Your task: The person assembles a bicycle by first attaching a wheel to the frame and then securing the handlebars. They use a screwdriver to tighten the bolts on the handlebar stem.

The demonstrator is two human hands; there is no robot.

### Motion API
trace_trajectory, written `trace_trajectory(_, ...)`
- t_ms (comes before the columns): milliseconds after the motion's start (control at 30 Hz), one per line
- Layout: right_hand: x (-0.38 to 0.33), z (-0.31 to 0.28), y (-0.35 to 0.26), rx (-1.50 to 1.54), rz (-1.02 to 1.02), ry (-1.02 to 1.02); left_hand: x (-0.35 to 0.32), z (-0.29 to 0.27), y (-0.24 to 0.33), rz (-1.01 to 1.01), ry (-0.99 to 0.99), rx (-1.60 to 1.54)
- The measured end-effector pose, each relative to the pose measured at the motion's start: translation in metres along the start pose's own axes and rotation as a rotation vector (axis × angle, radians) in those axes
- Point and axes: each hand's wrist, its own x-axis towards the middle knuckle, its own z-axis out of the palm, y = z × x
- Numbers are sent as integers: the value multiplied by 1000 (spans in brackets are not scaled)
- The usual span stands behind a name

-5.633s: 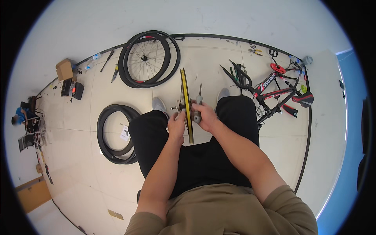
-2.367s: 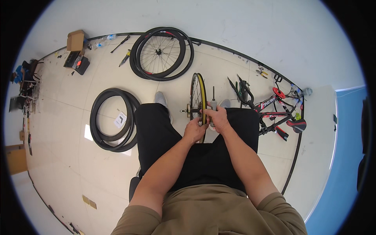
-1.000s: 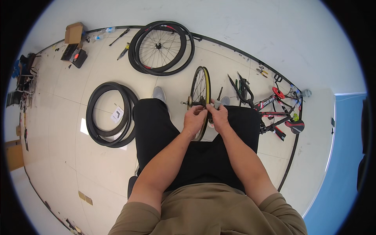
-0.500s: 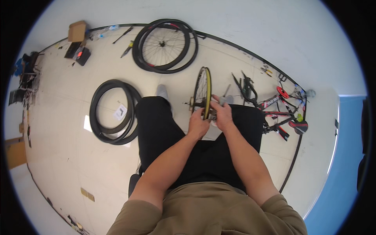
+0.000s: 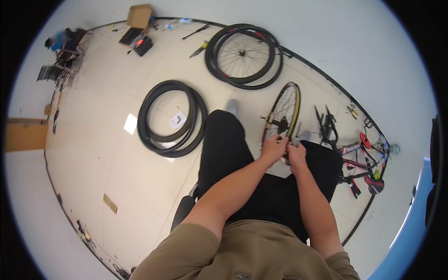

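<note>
A spoked bicycle wheel rim without a tyre stands tilted between my knees. A yellow strip runs round its outer face, and its dark hub faces left. My left hand has its fingers closed on the near part of the rim. Close beside it, my right hand is closed at the same stretch, thumb against the yellow strip. Whether a small piece lies between the fingers is hidden.
Two black tyres lie on the floor to the left, a paper card inside them. Ahead lies another wheel with a loose tyre. A bicycle frame rests by the right wall. An open cardboard box stands at the back.
The view has swung left, so everything sits further right. The wheel has tilted to show more spokes. Both hands now meet at its near rim, away from the hub.
</note>
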Motion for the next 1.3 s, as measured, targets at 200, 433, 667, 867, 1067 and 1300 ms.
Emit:
trace_trajectory(200,13,-2,7,-105,-8,-42,3,-3,2,-57,4,-63)
trace_trajectory(433,19,-5,7,55,-109,-29,-5,-10,11,-46,-84,-192)
trace_trajectory(667,4,11,-8,225,-160,-71,-13,-17,16,-57,-53,-214)
trace_trajectory(867,12,13,-6,255,-134,-55,-24,-16,-4,-2,-134,116)
trace_trajectory(1067,5,15,-13,166,-127,54,-20,-12,6,113,-124,160)
trace_trajectory(1300,-14,19,-18,106,-61,116,1,-15,-1,10,-102,-98)
